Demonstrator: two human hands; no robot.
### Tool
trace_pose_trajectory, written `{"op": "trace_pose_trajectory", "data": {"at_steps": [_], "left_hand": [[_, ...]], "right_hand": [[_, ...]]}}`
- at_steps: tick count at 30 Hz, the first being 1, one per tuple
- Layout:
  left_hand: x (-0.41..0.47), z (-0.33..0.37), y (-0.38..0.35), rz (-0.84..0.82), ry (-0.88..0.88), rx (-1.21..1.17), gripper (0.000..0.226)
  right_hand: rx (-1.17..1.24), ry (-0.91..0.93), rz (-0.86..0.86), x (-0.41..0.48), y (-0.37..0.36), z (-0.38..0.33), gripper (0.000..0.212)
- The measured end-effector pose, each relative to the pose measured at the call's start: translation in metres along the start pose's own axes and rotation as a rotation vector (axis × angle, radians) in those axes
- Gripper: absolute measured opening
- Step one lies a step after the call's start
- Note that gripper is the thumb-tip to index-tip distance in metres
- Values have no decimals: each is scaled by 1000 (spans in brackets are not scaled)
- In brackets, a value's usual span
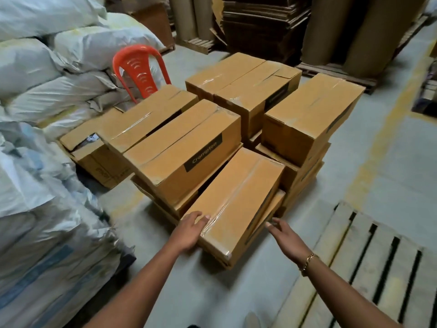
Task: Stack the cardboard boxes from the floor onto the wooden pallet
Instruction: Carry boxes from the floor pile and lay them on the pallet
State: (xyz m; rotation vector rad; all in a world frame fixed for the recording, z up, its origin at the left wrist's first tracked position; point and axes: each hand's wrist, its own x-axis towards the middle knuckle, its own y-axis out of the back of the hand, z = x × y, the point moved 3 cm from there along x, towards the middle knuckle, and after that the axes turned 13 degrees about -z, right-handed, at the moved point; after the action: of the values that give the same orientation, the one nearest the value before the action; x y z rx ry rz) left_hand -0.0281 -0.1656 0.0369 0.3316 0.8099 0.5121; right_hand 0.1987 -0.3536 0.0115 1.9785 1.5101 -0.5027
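Several taped cardboard boxes lie piled on the floor in the middle of the view. The nearest box lies tilted, its near end toward me. My left hand holds the box's near left corner, thumb on the top face. My right hand reaches with straight fingers toward the right side of the same box, just short of touching it. A box with a black label sits behind on the left, and another box tops a stack on the right. The wooden pallet lies bare at the lower right.
White sacks are heaped along the left. An orange plastic chair stands behind the boxes. Brown paper rolls and flat cardboard stand at the back. Yellow floor lines run on the right.
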Motion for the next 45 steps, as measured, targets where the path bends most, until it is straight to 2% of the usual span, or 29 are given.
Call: {"op": "trace_pose_trajectory", "data": {"at_steps": [9, 12, 13, 16, 19, 22, 24, 26, 29, 33, 37, 39, 42, 45], "left_hand": [[138, -46, 69, -183, 73, 40, 66], [194, -73, 83, -250, 111, 75, 79], [210, -79, 84, -276, 122, 84, 82], [256, -95, 84, -344, 163, 139, 67], [295, -115, 74, -380, 188, 111, 74], [317, -133, 62, -380, 278, 36, 79], [325, -144, 55, -398, 340, -27, 81], [327, -149, 53, -416, 337, -14, 80], [311, -145, 57, -405, 235, 40, 73], [261, -120, 72, -363, 111, 68, 68], [208, -95, 74, -396, 61, 91, 69], [183, -87, 69, -408, 40, 120, 72], [144, -69, 48, -423, 24, 202, 93], [102, -40, 7, -402, -18, 258, 80]], "right_hand": [[118, -185, 62, 132, -39, -7, 67], [226, -301, 111, 171, -60, 7, 69], [261, -333, 135, 183, -67, 12, 70], [358, -426, 229, 214, -83, 34, 77], [468, -517, 301, 234, -100, 59, 82], [524, -579, 286, 250, -119, 83, 83], [549, -554, 268, 256, -130, 91, 73], [527, -487, 297, 256, -137, 92, 67], [484, -408, 347, 238, -141, 83, 62], [531, -332, 449, 195, -147, 59, 58], [563, -306, 548, 138, -151, 41, 55], [556, -320, 576, 105, -151, 39, 59], [558, -357, 601, 50, -148, 47, 78], [545, -354, 671, -14, -139, 73, 103]]}}
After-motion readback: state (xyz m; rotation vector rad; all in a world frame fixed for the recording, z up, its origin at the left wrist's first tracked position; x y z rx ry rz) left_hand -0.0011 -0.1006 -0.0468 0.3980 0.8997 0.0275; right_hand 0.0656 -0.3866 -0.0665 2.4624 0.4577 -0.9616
